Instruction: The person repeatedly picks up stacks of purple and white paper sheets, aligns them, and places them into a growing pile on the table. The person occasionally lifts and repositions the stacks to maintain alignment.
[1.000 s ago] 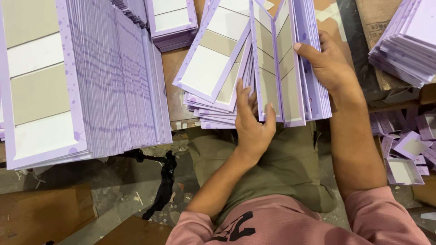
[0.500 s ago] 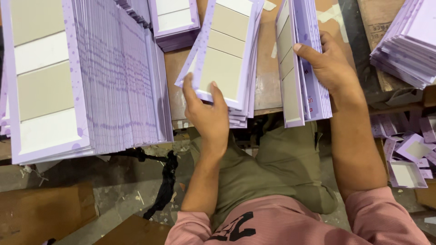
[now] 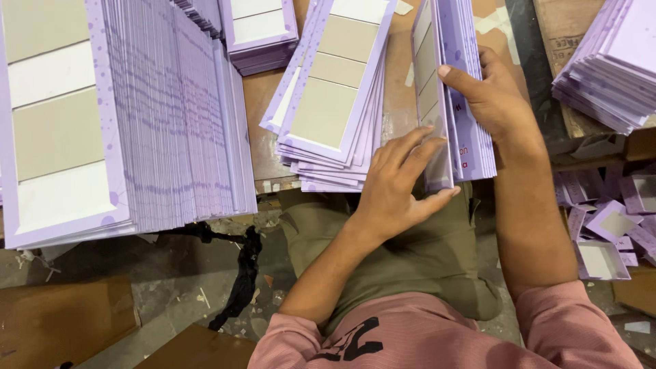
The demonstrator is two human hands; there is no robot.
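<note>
- At centre right of the head view, the right hand (image 3: 495, 102) holds an upright bundle of lilac-bordered cardboard panels (image 3: 451, 96) on edge over the brown bench (image 3: 263, 130); thumb on the near face, fingers wrapped behind, closed on the bundle.
- Left hand (image 3: 396, 188): fingers spread and loosely curved, fingertips touching the front panel near the bundle's lower edge; it clasps nothing that can be seen.
- Just beside the bundle, to its left, lies a flat fanned stack of lilac panels with grey and white rectangular insets (image 3: 335, 102), face up and slightly skewed.
- Judged from this pose, peeling one panel cleanly calls for the left fingertips to catch only the outermost sheet, while the right hand keeps the rest squeezed square so that none slide with it.
- A panel laid on the flat stack is best set with its edges matching those beneath, since the pile is already fanning out.
- Far left: a tall leaning row of the same lilac panels (image 3: 137, 130), packed face to face.
- Top centre: a smaller flat pile of lilac panels (image 3: 263, 34).
- Upper right: another stack of lilac sheets (image 3: 608, 68), tilted.
- Lower right: small shallow lilac cardboard trays (image 3: 601, 256), loosely heaped; the open ones in view show only grey or white floors, with nothing in them.
</note>
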